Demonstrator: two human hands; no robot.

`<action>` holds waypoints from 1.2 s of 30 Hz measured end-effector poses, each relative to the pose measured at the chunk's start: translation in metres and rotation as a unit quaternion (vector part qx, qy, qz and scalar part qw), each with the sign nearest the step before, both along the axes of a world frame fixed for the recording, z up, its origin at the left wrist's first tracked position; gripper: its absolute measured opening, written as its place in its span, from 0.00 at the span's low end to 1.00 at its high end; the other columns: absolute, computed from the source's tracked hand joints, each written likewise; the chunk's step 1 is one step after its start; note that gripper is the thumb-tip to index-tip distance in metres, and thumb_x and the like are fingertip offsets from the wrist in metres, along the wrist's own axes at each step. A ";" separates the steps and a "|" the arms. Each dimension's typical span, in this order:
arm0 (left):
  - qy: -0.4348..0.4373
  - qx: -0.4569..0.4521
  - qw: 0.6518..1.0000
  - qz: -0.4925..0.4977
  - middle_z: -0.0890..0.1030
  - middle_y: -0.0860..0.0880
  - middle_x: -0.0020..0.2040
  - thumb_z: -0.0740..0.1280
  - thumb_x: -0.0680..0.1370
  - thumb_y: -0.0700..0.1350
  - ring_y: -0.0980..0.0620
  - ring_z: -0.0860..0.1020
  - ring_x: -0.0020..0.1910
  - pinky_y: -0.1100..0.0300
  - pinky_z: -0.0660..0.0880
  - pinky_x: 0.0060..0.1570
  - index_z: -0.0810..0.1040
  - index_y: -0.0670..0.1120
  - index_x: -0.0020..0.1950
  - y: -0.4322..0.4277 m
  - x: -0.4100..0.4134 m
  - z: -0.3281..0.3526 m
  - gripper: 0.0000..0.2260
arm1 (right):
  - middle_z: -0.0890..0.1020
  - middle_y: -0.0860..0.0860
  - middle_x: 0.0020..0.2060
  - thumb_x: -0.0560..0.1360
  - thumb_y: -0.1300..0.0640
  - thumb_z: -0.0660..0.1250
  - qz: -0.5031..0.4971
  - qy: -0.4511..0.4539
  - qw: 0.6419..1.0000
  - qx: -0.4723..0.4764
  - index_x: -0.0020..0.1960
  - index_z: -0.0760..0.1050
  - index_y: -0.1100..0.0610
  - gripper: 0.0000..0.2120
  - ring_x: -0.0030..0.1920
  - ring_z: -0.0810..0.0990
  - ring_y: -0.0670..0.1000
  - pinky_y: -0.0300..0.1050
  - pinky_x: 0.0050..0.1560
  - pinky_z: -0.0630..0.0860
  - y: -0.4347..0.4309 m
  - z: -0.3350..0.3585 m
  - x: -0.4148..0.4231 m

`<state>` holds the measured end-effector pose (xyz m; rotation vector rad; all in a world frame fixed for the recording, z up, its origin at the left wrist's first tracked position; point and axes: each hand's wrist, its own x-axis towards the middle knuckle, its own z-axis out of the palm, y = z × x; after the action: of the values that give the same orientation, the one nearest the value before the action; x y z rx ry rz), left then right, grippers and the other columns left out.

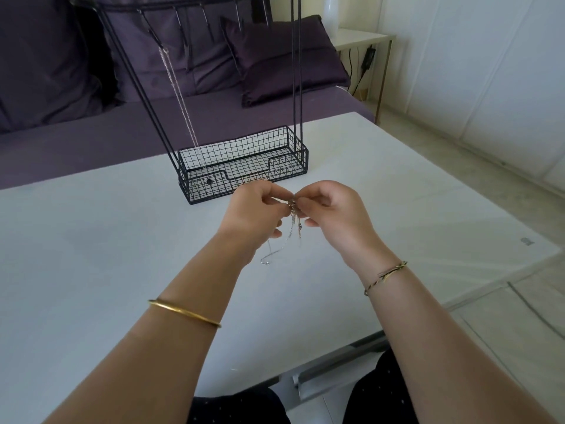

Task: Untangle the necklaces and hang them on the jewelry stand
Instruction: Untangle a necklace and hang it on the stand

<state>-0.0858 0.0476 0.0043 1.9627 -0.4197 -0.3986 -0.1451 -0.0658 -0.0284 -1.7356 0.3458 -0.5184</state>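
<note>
Black wire-mesh metal stand (244, 162)

bare forearms, gold bangle (184, 313) left, thin bracelet (385, 276) right.

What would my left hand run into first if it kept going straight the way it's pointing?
Probably the wire basket, just beyond the left hand, which pinches the tangled necklaces; depth is unclear.

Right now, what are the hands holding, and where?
Left hand and right hand both pinch the tangled necklaces at the top knot; the chains dangle below.
</note>
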 end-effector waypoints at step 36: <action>-0.012 -0.088 0.996 0.021 0.77 0.49 0.37 0.65 0.77 0.34 0.57 0.77 0.35 0.66 0.78 0.31 0.77 0.46 0.47 -0.001 -0.002 0.003 0.07 | 0.80 0.54 0.34 0.78 0.62 0.64 0.028 0.033 0.954 0.297 0.41 0.78 0.61 0.08 0.30 0.78 0.47 0.41 0.34 0.77 0.000 0.011 -0.005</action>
<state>-0.0877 0.0465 0.0071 1.8032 -0.4129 -0.3008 -0.1499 -0.0661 -0.0176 -1.1736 0.4454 -0.2741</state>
